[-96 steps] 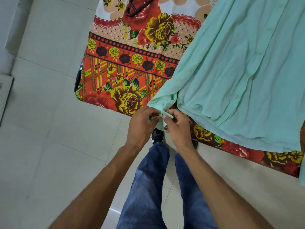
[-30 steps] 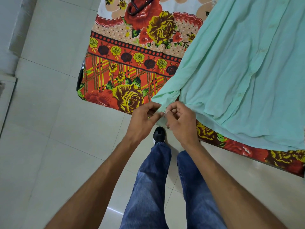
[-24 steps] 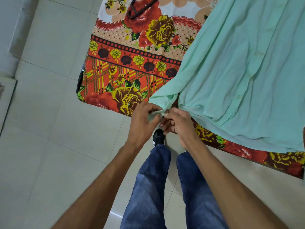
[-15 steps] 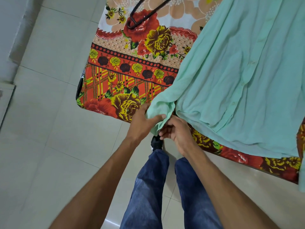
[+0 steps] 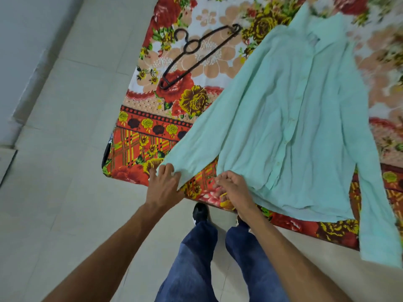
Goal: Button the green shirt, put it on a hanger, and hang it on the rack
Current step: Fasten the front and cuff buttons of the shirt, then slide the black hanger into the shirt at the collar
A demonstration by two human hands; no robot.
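Observation:
The mint-green shirt point(image 5: 290, 118) lies face up and spread flat on the floral cloth, collar at the far side, its button placket running down the middle. Its left sleeve stretches toward me. My left hand point(image 5: 164, 185) rests flat on that sleeve's cuff at the near edge, fingers extended. My right hand point(image 5: 234, 187) is loosely curled over the shirt's lower hem corner; whether it pinches the fabric is unclear. A black hanger point(image 5: 196, 55) lies on the cloth to the left of the shirt, beyond my hands.
The floral cloth point(image 5: 152, 136) covers a table whose near edge runs diagonally in front of my legs. The shirt's right sleeve point(image 5: 379, 225) hangs over that edge at the right. Pale tiled floor point(image 5: 54, 171) lies left and below, with a wall base at the far left.
Both hands were together pinching the cuff of the left sleeve; now they have parted, the sleeve lies laid out flat, and the view has tilted up, showing the whole hanger and collar.

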